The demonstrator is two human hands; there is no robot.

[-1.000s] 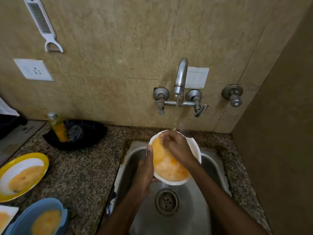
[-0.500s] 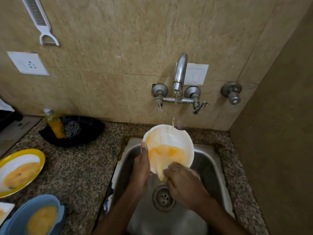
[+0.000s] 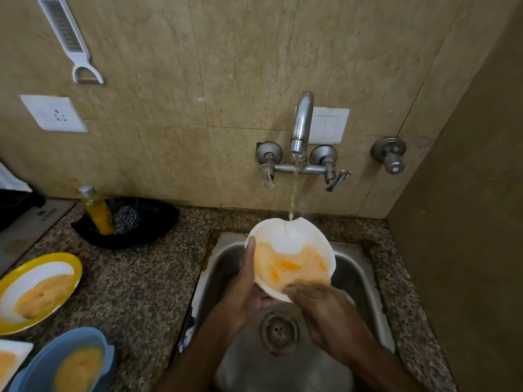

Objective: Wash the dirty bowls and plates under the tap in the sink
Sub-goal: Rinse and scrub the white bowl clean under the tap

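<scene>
A white bowl (image 3: 294, 239) smeared with orange residue is tilted over the steel sink (image 3: 359, 275). Water from the tap (image 3: 302, 123) lands on the bowl's upper inner wall, which is rinsed white. My left hand (image 3: 246, 281) grips the bowl's left rim, thumb along the edge and fingers underneath. My right hand (image 3: 325, 306) lies with flat fingers on the bowl's lower rim, over the orange smear. On the counter at the left wait a dirty yellow plate (image 3: 36, 290), a blue bowl (image 3: 68, 360) and a white dish (image 3: 10, 360).
A black dish (image 3: 152, 219) holds a steel scrubber (image 3: 127, 219) and a yellow soap bottle (image 3: 97, 210) behind the counter (image 3: 135, 284). The sink drain (image 3: 278, 332) lies below my hands. A wall rises close on the right; a grater (image 3: 68, 38) hangs on the tiles.
My right hand has swept from the bowl's upper inside down to its lower rim. The top of the bowl now shows white, and the orange residue sits lower.
</scene>
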